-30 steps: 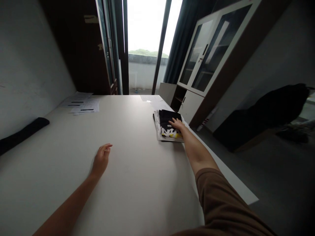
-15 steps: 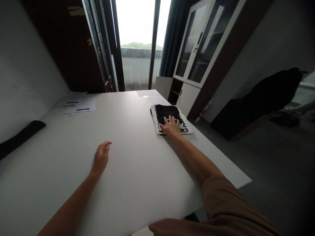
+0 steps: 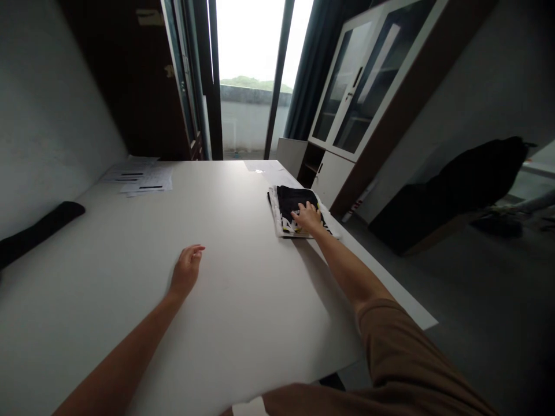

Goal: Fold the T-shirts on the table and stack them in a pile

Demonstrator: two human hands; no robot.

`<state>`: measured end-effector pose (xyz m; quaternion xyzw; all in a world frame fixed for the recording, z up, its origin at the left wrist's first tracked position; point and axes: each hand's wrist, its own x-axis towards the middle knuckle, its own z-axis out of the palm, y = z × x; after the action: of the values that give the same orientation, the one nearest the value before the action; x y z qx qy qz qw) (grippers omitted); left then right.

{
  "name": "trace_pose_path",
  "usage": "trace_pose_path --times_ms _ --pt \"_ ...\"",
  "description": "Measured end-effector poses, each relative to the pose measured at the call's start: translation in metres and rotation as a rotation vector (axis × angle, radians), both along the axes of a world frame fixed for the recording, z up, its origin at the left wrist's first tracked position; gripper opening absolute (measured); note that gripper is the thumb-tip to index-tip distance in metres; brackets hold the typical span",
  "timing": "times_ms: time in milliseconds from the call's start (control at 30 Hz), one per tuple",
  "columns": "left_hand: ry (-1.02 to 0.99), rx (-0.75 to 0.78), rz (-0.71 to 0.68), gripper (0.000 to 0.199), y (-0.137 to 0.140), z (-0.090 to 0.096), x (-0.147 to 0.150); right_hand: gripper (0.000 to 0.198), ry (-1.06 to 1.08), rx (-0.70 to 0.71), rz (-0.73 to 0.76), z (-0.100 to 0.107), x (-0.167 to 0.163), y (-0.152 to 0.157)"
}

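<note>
A small stack of folded clothes (image 3: 291, 198), black with white and yellow print on top and white layers beneath, lies near the right edge of the white table (image 3: 229, 312). My right hand (image 3: 309, 219) rests on the top black garment with its fingers apart, touching the cloth and covering part of the print. Away to the left, my left hand (image 3: 188, 264) is on or just over the bare tabletop, thumb side up, fingers loosely bent. Nothing shows in it, and it is apart from the stack.
Printed papers (image 3: 147, 176) lie at the table's far left, and a clear sheet (image 3: 264, 167) at its far end. A long black object (image 3: 43, 228) sits along the left side. Beyond the right edge stand a glass-door cabinet (image 3: 347, 98) and a black-covered shape (image 3: 451, 190).
My right hand's fingers have drawn in a little and shifted slightly right on the top garment. The whole view has tilted and shifted slightly. My left hand looks much the same.
</note>
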<state>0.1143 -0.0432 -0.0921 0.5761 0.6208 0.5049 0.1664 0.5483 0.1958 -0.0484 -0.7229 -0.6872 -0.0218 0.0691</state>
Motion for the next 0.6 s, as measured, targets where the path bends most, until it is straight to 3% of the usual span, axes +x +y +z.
trace_pose_path --times_ms 167,333,467,533,600 --pt "-0.010 -0.007 -0.010 0.033 -0.002 0.001 0.003 0.064 -0.005 -0.160 0.214 0.016 -0.032 0.050" --pt "-0.104 -0.018 -0.056 0.040 -0.002 -0.001 0.002 0.059 -0.006 -0.205 0.246 0.018 -0.069 0.082" --pt "-0.105 -0.026 -0.038 0.041 -0.007 0.003 0.008 0.063 -0.018 -0.150 0.144 0.008 -0.080 0.095" --pt "-0.059 -0.026 -0.039 0.042 -0.011 0.007 0.014 0.065 -0.042 -0.200 0.147 -0.003 -0.072 0.104" --pt "0.008 -0.009 -0.073 0.044 -0.009 0.010 0.015 0.063 -0.058 -0.140 0.167 -0.017 -0.058 0.122"
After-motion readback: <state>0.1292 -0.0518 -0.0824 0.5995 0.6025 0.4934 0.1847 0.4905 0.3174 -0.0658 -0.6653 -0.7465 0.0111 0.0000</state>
